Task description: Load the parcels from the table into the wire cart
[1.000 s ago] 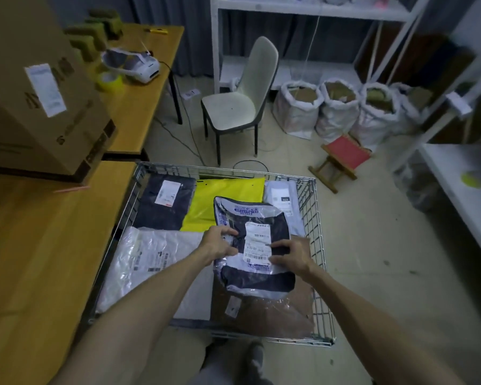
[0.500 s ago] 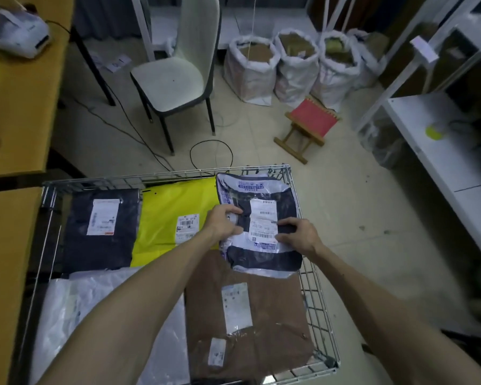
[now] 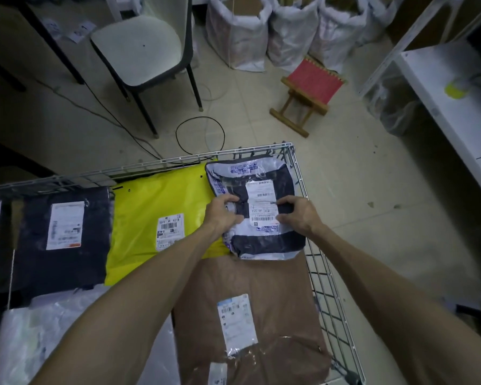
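Two hands on one see-through parcel [image 3: 264,243] with dark contents and a white label: left hand [image 3: 225,216] grips it just left of the label, fingers curled, and right hand [image 3: 299,215] grips it at the label's right edge, fingers and thumb pinching the plastic. Parcel lies in the far right corner of the wire cart [image 3: 331,295], overlapping the yellow parcel [image 3: 150,195] on its left and the brown parcel [image 3: 278,284] on its near side. Dark parcel [image 3: 34,245] far left in cart, white parcel [image 3: 39,345] near left. Floor beyond the cart: chair [image 3: 139,48], red stool [image 3: 314,79], white sacks [image 3: 239,37]. White shelf [image 3: 442,87] at right.
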